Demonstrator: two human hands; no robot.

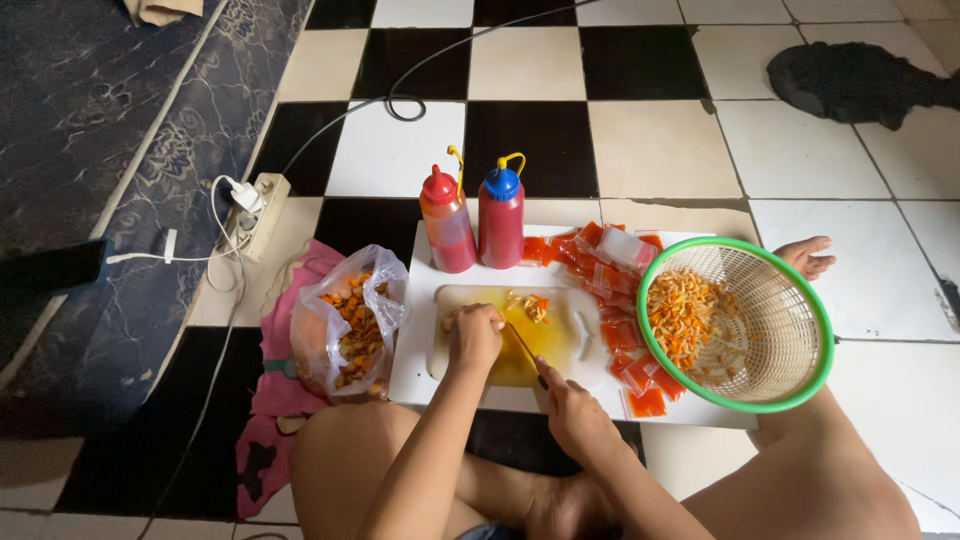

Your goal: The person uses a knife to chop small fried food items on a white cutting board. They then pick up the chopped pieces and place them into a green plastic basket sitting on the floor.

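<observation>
on the cutting board | left hand fingers curled, pressing food; right hand gripping knife | bag left; basket right; two sauce bottles behind

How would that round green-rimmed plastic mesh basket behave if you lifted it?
The green-rimmed mesh basket looks thin and perforated, so probably light and slightly flexible. It sits tilted, so it may tip, and its orange pieces could slide out.
</observation>
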